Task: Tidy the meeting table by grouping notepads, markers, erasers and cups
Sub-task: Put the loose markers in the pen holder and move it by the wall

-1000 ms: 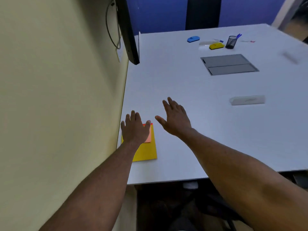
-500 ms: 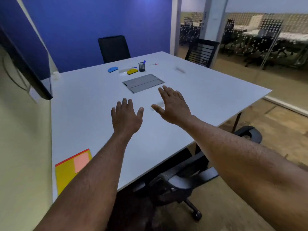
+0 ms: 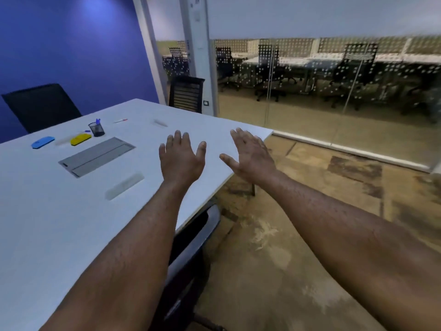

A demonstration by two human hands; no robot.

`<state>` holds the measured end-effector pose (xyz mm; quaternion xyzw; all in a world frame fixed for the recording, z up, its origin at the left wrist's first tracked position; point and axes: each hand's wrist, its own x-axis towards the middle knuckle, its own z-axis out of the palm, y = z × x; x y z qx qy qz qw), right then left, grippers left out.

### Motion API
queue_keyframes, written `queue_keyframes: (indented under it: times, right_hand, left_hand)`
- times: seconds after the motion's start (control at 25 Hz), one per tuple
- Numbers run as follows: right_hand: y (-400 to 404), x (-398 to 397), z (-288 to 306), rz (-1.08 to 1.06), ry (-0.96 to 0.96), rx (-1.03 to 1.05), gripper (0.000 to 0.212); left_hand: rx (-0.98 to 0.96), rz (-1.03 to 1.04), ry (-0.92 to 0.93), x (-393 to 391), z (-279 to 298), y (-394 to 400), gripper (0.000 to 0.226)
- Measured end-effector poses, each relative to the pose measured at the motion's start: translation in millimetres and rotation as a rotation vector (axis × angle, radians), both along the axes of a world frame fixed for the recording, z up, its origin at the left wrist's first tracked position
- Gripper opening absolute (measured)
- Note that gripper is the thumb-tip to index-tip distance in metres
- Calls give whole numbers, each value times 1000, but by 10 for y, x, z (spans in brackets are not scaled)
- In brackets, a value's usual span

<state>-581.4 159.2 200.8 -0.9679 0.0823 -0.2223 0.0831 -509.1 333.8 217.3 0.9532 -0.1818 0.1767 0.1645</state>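
Right now both hands are spread wide and hold nothing. Left hand [image 3: 181,161] hovers palm-down at the centre of the frame over the right part of the white table [image 3: 47,223]; right hand [image 3: 250,156], fingers splayed the same way, sits just right of it above the table's far corner and the floor beyond.

Lower left of the left hand lies a pale, blurred eraser [image 3: 124,186], and beyond that a grey cable hatch [image 3: 96,156] set flush in the table. Toward the upper left of the frame the rest cluster: a yellow eraser [image 3: 80,139], a blue eraser [image 3: 43,142] well to its left, a black mesh cup [image 3: 96,129] with a blue marker standing in it, and a thin marker [image 3: 120,120] lying apart to the right. Another pale blurred item [image 3: 160,123] rests further right.
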Motion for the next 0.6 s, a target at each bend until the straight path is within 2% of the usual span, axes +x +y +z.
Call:
queue_keyframes:
  times: [0.28, 0.32, 0.6]
  right_hand:
    - [-1905, -120, -177, -172, 31, 61, 81]
    - [-1976, -134, -212, -189, 39, 44, 82]
    - [-3238, 500, -651, -260, 100, 94, 81]
  left_hand:
    - [13, -126, 56, 76, -329, -1923, 71]
    - [19, -133, 40, 80, -347, -1994, 72]
    - [56, -258, 107, 955, -760, -3491, 72]
